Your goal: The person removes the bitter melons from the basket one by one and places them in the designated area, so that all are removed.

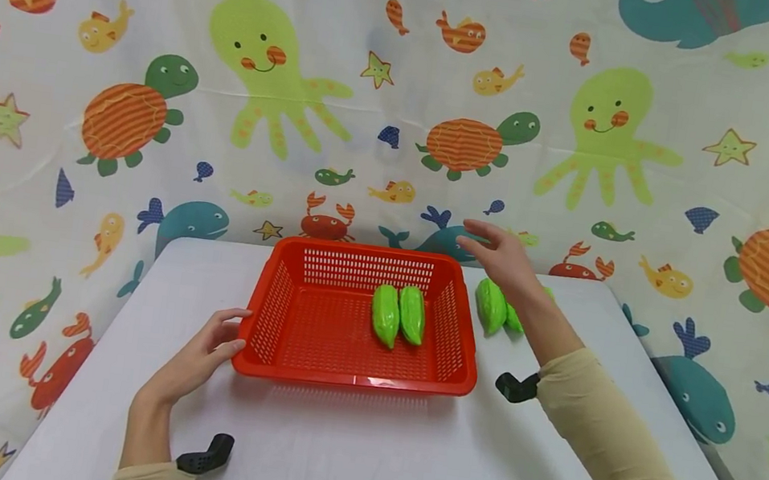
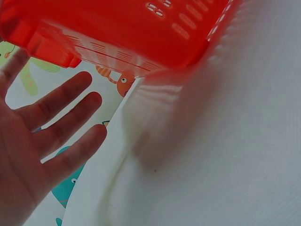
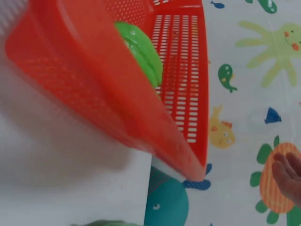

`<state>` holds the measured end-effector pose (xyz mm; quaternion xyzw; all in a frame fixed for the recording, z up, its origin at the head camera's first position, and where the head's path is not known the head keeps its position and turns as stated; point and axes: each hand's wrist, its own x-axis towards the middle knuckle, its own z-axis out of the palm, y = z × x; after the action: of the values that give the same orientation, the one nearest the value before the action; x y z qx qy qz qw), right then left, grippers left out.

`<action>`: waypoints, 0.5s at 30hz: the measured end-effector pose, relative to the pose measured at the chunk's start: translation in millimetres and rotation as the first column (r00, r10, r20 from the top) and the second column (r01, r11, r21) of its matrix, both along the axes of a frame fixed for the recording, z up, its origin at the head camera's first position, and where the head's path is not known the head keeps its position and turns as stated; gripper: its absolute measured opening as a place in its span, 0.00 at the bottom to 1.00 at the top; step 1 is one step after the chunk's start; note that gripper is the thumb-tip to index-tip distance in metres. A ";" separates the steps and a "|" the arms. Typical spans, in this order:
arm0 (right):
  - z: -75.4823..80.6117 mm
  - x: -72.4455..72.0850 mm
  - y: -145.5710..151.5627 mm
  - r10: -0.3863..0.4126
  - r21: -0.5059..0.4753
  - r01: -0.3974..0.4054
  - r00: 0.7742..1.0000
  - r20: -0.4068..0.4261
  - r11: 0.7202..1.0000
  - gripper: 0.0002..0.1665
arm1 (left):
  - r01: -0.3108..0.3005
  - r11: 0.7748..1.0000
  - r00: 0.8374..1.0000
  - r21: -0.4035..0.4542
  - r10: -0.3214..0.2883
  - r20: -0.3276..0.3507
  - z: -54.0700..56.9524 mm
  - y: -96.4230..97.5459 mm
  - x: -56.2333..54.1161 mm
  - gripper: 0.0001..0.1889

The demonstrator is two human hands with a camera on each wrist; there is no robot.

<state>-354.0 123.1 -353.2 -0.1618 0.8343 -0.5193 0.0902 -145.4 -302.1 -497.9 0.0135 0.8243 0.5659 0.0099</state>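
On the left, my left hand touched the left side of the red basket, its fingers spread and mostly straight, not gripping it. The basket sat on the white table, and two green fruits lay side by side in its right half. Farther right, my right hand hung empty, fingers loosely extended, above the table's far side, near more green fruits partly hidden by my arm.
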 end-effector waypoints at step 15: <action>5.1 7.6 -32.2 0.110 -0.057 -0.109 0.994 0.008 0.992 0.33 | 0.009 1.000 1.000 0.027 -0.009 -0.011 0.0 0.9 0.2 0.30</action>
<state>-346.4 90.9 -348.1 -0.2069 0.8088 -0.5376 0.1185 -145.2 -301.2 -497.9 0.0205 0.8165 0.5770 0.0076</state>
